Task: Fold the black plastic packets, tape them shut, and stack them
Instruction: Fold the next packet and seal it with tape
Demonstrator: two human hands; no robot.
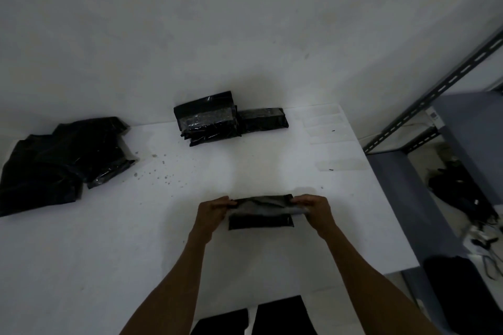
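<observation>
Nearest the lens, two bare forearms [190,266], stretched forward over a white table [109,253]. Grips the left end of a black packet [261,221] with the left hand [215,211], fingers curled round it. Grips the right end the same way with the right hand [313,208]. Lies front and centre on the table, lower part dark and flat on the surface, upper part turned up between the two hands and grey with glare. Cannot tell how far the fold goes.

Farther back, near the wall, a stack of folded packets [206,119], glossy on the top face. Just to its right and touching it, a single lower packet [262,119], lying flat.

Well to the left, a loose pile of black packets [62,160], crumpled and overlapping, reaching the table's left edge. Between that pile and the stack, scattered dark specks [163,168] on the white surface.

Along the table's far right side, clear tape strips [324,122] laid in a row, plus one more strip [341,164] nearer, by the right edge.

Beyond the table on the right, a slotted metal rack [435,90], slanting across the view.
</observation>
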